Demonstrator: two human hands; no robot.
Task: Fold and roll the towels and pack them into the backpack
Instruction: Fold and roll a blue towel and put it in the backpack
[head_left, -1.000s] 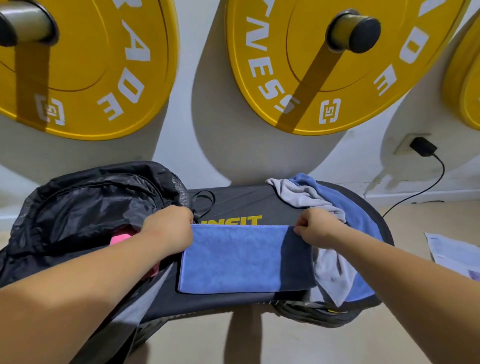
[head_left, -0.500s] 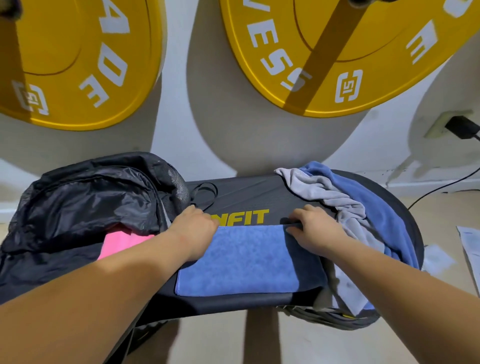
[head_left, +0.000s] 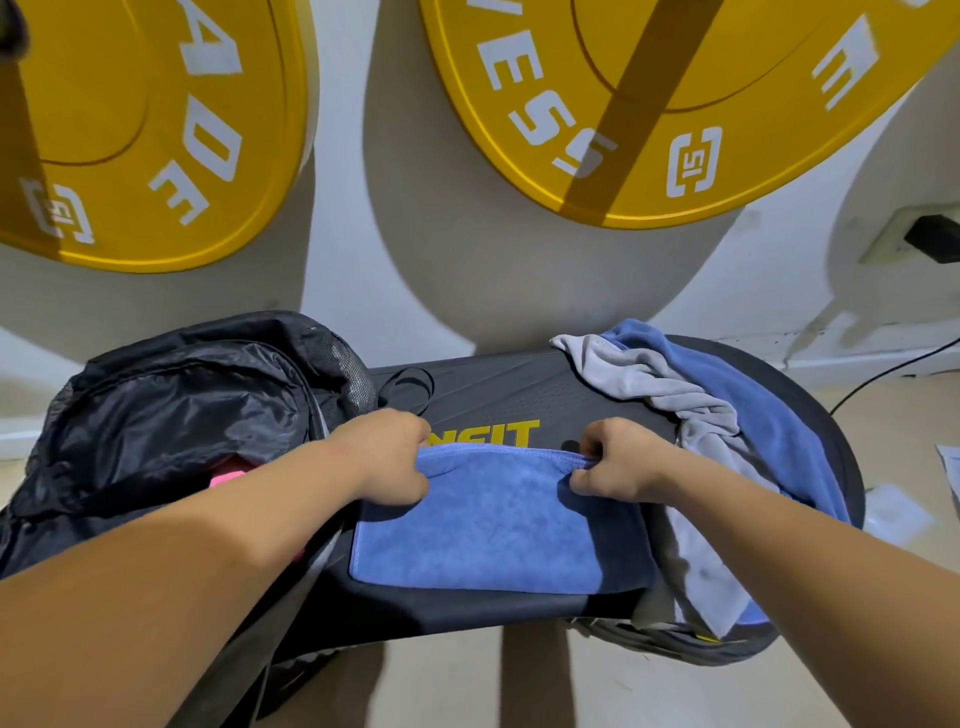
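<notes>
A folded blue towel (head_left: 488, 535) lies flat on the black bench pad (head_left: 498, 395). My left hand (head_left: 387, 457) pinches its far left corner and my right hand (head_left: 618, 462) pinches its far right corner, lifting that far edge slightly. The black backpack (head_left: 171, 410) sits open at the left end of the pad, with a pink item (head_left: 228, 475) showing inside. A crumpled grey towel (head_left: 670, 395) and another blue towel (head_left: 769, 415) are heaped at the pad's right end.
Two large yellow weight plates (head_left: 649, 104) hang on the white wall behind the pad. A black plug (head_left: 932, 239) sits in a wall socket at far right, its cable running down to the floor. Papers (head_left: 950, 467) lie on the beige floor at right.
Both hands went from pressing flat on the towel's far edge to pinching its far corners, and the edge now lifts off the pad. The camera has tilted down a little.
</notes>
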